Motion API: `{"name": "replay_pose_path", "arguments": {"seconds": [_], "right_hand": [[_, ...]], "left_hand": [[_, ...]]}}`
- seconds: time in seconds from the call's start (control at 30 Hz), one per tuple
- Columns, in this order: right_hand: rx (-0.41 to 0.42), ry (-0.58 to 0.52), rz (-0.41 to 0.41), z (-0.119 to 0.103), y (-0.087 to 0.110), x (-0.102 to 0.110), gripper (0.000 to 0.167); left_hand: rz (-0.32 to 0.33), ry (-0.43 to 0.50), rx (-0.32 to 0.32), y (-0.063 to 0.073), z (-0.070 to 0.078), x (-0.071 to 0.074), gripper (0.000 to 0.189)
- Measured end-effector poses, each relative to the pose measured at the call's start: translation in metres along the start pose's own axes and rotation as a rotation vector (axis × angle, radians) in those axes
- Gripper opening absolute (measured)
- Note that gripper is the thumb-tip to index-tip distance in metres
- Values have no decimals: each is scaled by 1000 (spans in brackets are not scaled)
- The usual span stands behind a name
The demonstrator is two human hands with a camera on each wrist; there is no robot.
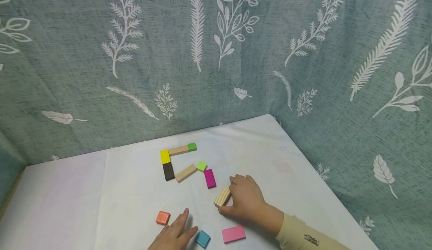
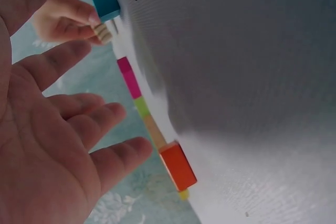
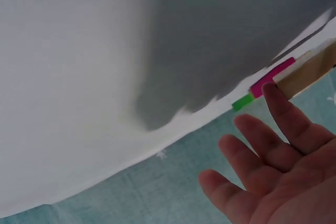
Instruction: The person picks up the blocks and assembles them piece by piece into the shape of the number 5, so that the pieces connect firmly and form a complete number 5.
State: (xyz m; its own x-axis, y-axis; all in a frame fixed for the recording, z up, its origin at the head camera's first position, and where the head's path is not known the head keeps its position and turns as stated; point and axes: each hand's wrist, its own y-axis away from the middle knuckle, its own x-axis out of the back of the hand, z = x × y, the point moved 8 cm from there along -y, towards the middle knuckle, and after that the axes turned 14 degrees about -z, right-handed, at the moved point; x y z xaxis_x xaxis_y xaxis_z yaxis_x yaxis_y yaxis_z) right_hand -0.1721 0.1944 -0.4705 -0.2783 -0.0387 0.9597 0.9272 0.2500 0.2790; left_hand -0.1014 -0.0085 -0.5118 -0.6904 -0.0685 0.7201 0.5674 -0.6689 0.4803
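Observation:
My right hand [image 1: 248, 198] pinches a striped wooden block [image 1: 222, 197] between thumb and forefinger, close to the magenta block [image 1: 210, 178]. In the right wrist view the block [image 3: 307, 72] shows at the forefinger's tip, while the other fingers [image 3: 247, 156] spread away from it. My left hand [image 1: 173, 234] holds nothing; its fingers are spread above the table between an orange block [image 1: 163, 217] and a blue block [image 1: 203, 238]. Seen from the left wrist, that palm [image 2: 47, 150] is bare. A pink block [image 1: 234, 234] lies flat below the right hand.
Farther back, a bent line of blocks lies on the white cloth [image 1: 131, 182]: green [image 1: 192, 147], plain wood [image 1: 179, 150], yellow [image 1: 165, 156], dark brown [image 1: 168, 171], another plain wooden block [image 1: 186, 173] and light green [image 1: 201, 166]. Leaf-patterned curtains [image 1: 168, 55] stand behind and to the right.

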Motion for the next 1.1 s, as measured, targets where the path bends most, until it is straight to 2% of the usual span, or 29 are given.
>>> {"name": "replay_pose_path", "arguments": {"seconds": [0.27, 0.57, 0.9, 1.1], "right_hand": [[1, 19, 8, -16, -2, 3, 74], [9, 43, 20, -19, -6, 0, 69], [8, 32, -22, -17, -9, -7, 66], [-16, 23, -25, -19, -9, -6, 69]], "left_hand": [[9, -3, 4, 1, -2, 0, 92], [18, -18, 11, 1, -8, -2, 95], [-97, 38, 140, -8, -30, -16, 102], [-97, 14, 126, -10, -35, -23, 98]]}}
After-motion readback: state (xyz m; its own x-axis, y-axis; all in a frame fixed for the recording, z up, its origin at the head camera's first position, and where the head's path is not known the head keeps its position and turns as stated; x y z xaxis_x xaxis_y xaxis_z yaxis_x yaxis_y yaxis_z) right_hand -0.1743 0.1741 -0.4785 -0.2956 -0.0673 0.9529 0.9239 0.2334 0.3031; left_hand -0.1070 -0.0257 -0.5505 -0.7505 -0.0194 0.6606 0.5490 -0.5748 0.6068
